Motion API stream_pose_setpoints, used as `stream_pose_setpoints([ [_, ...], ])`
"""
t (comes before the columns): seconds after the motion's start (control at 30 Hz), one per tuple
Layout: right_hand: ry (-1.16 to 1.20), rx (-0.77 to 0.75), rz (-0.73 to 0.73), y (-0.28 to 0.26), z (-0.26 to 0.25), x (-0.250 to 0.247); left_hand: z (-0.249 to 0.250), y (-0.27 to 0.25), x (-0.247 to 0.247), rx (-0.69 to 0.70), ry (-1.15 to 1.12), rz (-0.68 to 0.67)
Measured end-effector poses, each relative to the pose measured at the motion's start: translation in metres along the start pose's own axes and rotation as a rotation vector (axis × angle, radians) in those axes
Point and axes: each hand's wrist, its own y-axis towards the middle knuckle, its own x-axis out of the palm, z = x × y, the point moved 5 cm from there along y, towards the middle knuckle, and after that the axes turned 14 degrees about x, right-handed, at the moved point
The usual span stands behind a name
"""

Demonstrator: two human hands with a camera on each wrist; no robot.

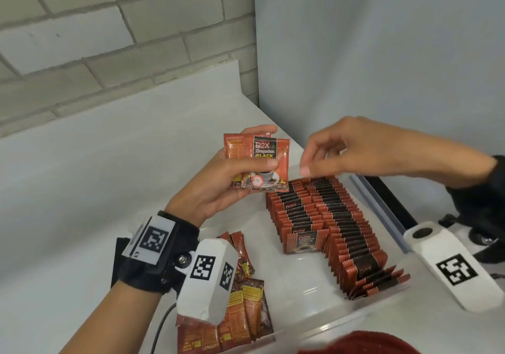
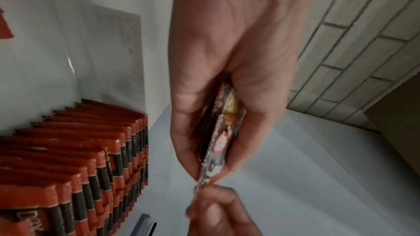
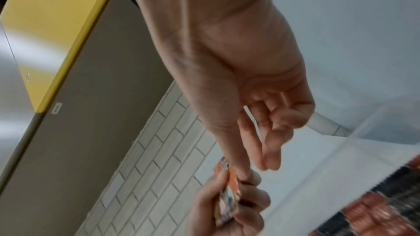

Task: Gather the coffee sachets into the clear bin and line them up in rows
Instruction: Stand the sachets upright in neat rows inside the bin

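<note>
Glossy flat sachets (image 1: 257, 159), serrated edges

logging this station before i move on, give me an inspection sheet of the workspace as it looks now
surface: white table, bare at the far left.
job's things: clear bin holds two rows of standing sachets; loose sachets lie flat in the bin's near left corner; a small stack of sachets is in hand.
clutter: nothing seen.
grippers: left hand grips the stack, thumb across its front; right hand reaches toward it, fingers curled. Whether it already pinches a sachet cannot be told.
cables: one dark cable runs below the left wrist.
surroundings: pale brick wall behind, plain light panel to the right.
</note>
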Motion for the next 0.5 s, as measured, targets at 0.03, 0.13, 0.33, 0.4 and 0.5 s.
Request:
stream_pose_setpoints([
  [0.03,0.067,-0.003,0.034,0.001,-0.003,-0.004,0.000,0.000,0.000,-0.003,-0.002,-0.007],
  [0.13,0.189,-0.014,0.075,0.003,-0.011,-0.011,-0.002,0.000,0.001,-0.009,-0.006,-0.023],
  [0.33,0.258,-0.026,0.032,0.012,-0.018,-0.002,-0.003,-0.001,0.003,-0.021,0.019,-0.046],
  [0.4,0.323,-0.005,0.057,0.016,-0.016,-0.003,-0.002,-0.002,0.003,-0.024,0.022,-0.042],
  [0.5,0.417,0.024,0.093,0.019,-0.011,-0.008,-0.002,-0.003,0.005,-0.041,0.073,-0.046],
])
